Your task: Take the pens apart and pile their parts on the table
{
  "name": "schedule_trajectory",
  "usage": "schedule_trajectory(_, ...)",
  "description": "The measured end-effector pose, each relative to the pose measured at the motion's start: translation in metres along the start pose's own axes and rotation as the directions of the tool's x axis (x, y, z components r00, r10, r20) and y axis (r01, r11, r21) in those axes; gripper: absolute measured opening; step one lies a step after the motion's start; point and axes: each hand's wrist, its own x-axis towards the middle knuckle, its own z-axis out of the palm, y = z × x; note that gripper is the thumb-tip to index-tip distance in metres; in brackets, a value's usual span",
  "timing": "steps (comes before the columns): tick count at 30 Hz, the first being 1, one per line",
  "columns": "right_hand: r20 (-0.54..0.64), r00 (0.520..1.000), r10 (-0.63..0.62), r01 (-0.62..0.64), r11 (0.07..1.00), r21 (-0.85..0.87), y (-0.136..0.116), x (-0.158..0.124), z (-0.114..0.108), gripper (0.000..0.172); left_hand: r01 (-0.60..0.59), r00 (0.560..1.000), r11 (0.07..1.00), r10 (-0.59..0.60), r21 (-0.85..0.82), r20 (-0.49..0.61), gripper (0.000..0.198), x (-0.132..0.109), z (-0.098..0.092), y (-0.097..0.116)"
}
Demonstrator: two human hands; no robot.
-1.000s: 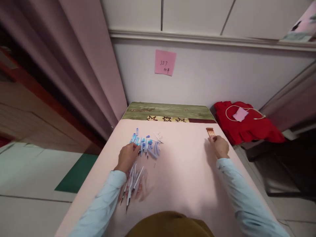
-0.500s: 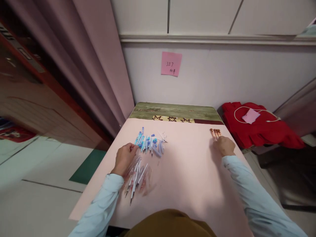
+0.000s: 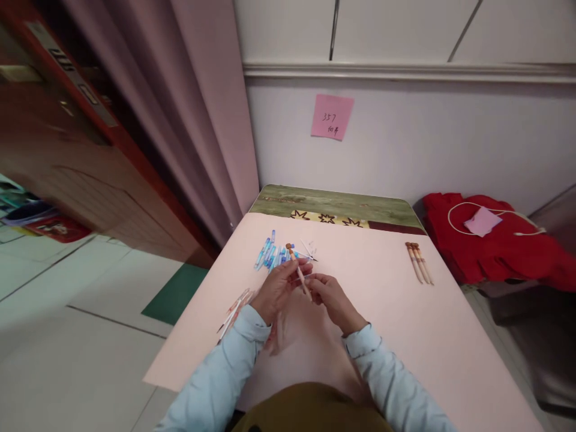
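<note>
A pale pen with a brown figure on its top end [image 3: 291,255] is held between both hands above the middle of the table. My left hand [image 3: 279,285] has its fingers closed round the upper part of it. The fingertips of my right hand [image 3: 329,294] pinch its lower end. Just beyond my left hand lie several blue pen parts [image 3: 265,252], partly hidden by the hands. Thin white and pinkish refills [image 3: 234,311] show beside my left forearm, which covers some of them. Similar brown-topped pens [image 3: 419,264] lie side by side at the right.
The table has a pale pink cover [image 3: 378,312] and a green patterned far edge [image 3: 346,203]. Red cloth [image 3: 508,252] with a white cable and a pink note lies beyond its right side. A pink note [image 3: 332,117] is on the wall. A curtain [image 3: 202,108] hangs at the left.
My right hand has moved from the pens at the right to the middle with one brown-topped pen. My left hand has moved right and now holds it too. The view has shifted slightly left.
</note>
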Motion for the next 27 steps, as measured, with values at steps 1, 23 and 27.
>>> schedule_trajectory(1,0.037,0.999,0.004,-0.005,0.999,0.035,0.000,0.000,0.003,0.027,0.002,1.000,1.000,-0.002,-0.019,-0.017,0.031,-0.001,-0.002,0.001)
schedule_trajectory(23,-0.031,0.996,-0.089,0.090,0.996,0.029,0.010,-0.004,0.027,0.047,-0.112,0.982,0.977,0.137,0.184,-0.130,0.029,-0.006,-0.005,-0.003)
schedule_trajectory(27,0.020,0.996,0.088,-0.090,0.985,0.150,0.011,-0.004,0.027,0.052,-0.060,0.993,0.989,0.073,0.132,-0.095,0.032,-0.006,-0.007,-0.004)
